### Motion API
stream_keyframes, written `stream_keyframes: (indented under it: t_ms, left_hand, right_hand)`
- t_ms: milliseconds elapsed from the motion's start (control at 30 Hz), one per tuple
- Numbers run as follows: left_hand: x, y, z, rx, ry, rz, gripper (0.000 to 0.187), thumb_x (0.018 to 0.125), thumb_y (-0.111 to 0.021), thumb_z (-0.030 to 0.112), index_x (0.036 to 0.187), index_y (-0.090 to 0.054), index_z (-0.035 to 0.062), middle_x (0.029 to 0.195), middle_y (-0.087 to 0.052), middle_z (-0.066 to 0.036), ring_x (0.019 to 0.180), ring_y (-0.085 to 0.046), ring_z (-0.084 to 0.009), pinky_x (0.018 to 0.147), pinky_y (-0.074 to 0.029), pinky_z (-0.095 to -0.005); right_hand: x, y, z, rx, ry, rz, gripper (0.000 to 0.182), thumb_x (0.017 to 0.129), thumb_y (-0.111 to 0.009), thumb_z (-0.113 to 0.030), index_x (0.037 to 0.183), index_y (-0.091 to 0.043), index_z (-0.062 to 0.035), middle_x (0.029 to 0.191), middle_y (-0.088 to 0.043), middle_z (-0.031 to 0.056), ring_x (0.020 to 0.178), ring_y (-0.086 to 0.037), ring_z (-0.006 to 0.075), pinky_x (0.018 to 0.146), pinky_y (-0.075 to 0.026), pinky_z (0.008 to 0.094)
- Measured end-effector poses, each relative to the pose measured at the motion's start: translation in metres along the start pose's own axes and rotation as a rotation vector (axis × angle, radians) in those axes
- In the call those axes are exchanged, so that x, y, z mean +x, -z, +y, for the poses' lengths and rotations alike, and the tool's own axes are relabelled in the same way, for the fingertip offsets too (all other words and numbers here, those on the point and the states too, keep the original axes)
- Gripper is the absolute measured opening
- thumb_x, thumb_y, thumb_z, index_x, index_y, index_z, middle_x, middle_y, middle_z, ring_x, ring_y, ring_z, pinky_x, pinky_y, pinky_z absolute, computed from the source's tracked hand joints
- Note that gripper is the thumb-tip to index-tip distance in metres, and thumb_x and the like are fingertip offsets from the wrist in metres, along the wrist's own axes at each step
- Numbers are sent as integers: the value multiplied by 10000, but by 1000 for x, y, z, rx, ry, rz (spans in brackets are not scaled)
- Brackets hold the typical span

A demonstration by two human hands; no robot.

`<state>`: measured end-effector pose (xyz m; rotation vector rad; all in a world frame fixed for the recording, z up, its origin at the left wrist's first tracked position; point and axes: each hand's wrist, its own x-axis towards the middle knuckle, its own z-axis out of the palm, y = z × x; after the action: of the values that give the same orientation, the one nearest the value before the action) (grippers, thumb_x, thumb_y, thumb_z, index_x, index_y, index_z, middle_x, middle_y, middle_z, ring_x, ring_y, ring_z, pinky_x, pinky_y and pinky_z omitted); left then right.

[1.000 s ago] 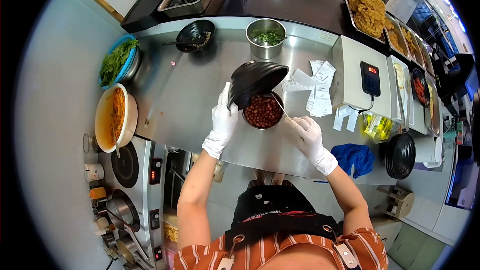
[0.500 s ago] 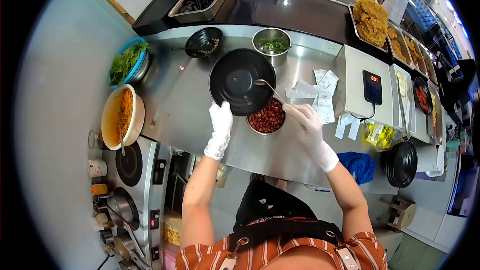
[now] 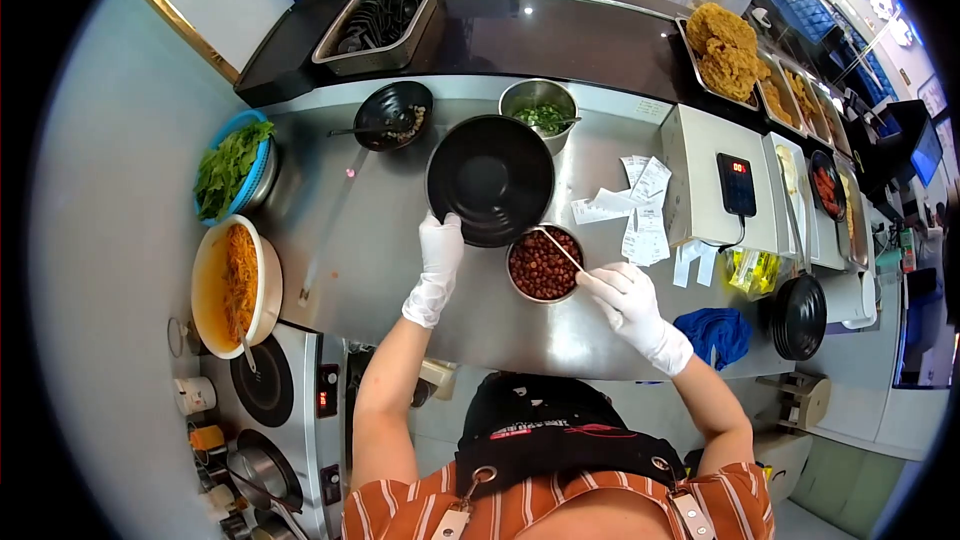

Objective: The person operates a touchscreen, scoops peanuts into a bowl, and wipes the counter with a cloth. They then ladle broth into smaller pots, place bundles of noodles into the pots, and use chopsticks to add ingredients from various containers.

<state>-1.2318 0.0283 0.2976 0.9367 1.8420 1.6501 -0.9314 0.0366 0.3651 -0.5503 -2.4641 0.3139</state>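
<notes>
My left hand (image 3: 440, 252), in a white glove, grips the near rim of a black bowl (image 3: 490, 180), which is tilted above the steel counter (image 3: 400, 285). Below and slightly right of the bowl, a round metal container (image 3: 514, 280) holds small reddish-brown pieces (image 3: 545, 265) that look like peanuts. In my gloved right hand (image 3: 630, 305) is the handle of a spoon (image 3: 565, 248); its head is at the container's far side by the bowl's edge, mostly hidden. Just beyond the bowl stands a metal pot (image 3: 515, 98) of chopped greens (image 3: 543, 118).
Another black bowl (image 3: 368, 110) with a spoon sits at the back left. Leafy greens (image 3: 230, 168) and a bowl of shredded orange food (image 3: 240, 280) line the left side. Paper receipts (image 3: 640, 210), a blue cloth (image 3: 712, 332) and stacked black bowls (image 3: 800, 315) lie to the right.
The spoon has come down from over the bowl to the container of reddish-brown pieces, with my right hand lower. My left hand still grips the bowl. The whole view has shifted slightly.
</notes>
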Motion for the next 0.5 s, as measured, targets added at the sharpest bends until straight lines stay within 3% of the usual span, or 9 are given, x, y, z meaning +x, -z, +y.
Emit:
stream_keyframes:
  t_ms: [67, 133, 233, 267, 300, 333, 400, 467, 500]
  left_hand:
    - [17, 3, -14, -85, 231, 60, 252, 837, -510, 33, 1031, -609, -94, 935, -689, -157, 831, -636, -210, 751, -490, -325]
    - [38, 3, -51, 154, 303, 139, 295, 742, -566, 144, 755, -620, -145, 640, -629, -218, 629, -611, -230, 562, -457, -425]
    - [46, 1, -77, 118, 335, 171, 294, 739, -567, 155, 701, -612, -133, 607, -594, -283, 645, -632, -420, 599, -457, -488]
    - [45, -1, -81, 110, 316, 237, 300, 749, -567, 161, 743, -619, -134, 629, -606, -272, 656, -640, -382, 597, -462, -478]
    - [43, 4, -77, 20, 394, 175, 284, 761, -554, 126, 852, -624, -134, 719, -646, -234, 681, -645, -342, 598, -476, -454]
    - [38, 6, -75, -86, 316, 227, 318, 826, -611, 205, 780, -606, -109, 699, -621, -159, 640, -585, -247, 600, -451, -392]
    - [28, 28, -44, -190, 455, 151, 408, 863, -651, 315, 804, -612, -87, 743, -633, -143, 651, -591, -248, 621, -471, -388]
    - [26, 61, -68, -341, 648, 91, 473, 870, -658, 400, 838, -625, -70, 768, -642, -149, 685, -620, -262, 664, -497, -374]
    - [22, 84, -78, -189, 541, 173, 397, 875, -651, 376, 900, -646, -20, 787, -659, -147, 755, -649, -260, 718, -512, -372]
  right_hand:
    - [-13, -1, -7, 15, -68, 37, 382, 733, -652, -74, 1114, -637, -78, 969, -625, 49, 871, -589, 236, 746, -493, 362]
    - [-21, -19, -9, 10, -151, 34, 384, 725, -658, -61, 1108, -649, -78, 978, -631, 57, 853, -591, 250, 760, -497, 379]
    - [-25, -45, -13, -14, -172, -30, 430, 710, -669, -42, 1137, -646, -85, 956, -604, 69, 861, -578, 269, 770, -494, 396]
    - [-24, -52, -15, 1, -197, -26, 458, 695, -675, -9, 1146, -643, -83, 943, -583, 70, 868, -568, 274, 765, -489, 396]
    - [-25, -60, -17, 2, -215, -26, 476, 689, -677, 7, 1155, -643, -85, 936, -577, 68, 874, -564, 275, 763, -485, 391]
    - [-27, -66, -18, -4, -241, -23, 495, 683, -679, 22, 1164, -642, -86, 930, -571, 66, 880, -559, 276, 762, -482, 386]
    - [-31, -73, -18, 5, -256, -60, 537, 675, -688, 34, 1196, -624, -82, 947, -574, 75, 893, -559, 280, 770, -481, 383]
    - [-35, -78, -22, 1, -294, -91, 581, 668, -696, 47, 1228, -606, -77, 964, -577, 84, 905, -558, 283, 779, -480, 380]
    - [-37, -80, -25, 35, -375, -58, 626, 680, -691, 56, 1280, -559, -65, 1018, -574, 105, 935, -556, 288, 805, -474, 370]
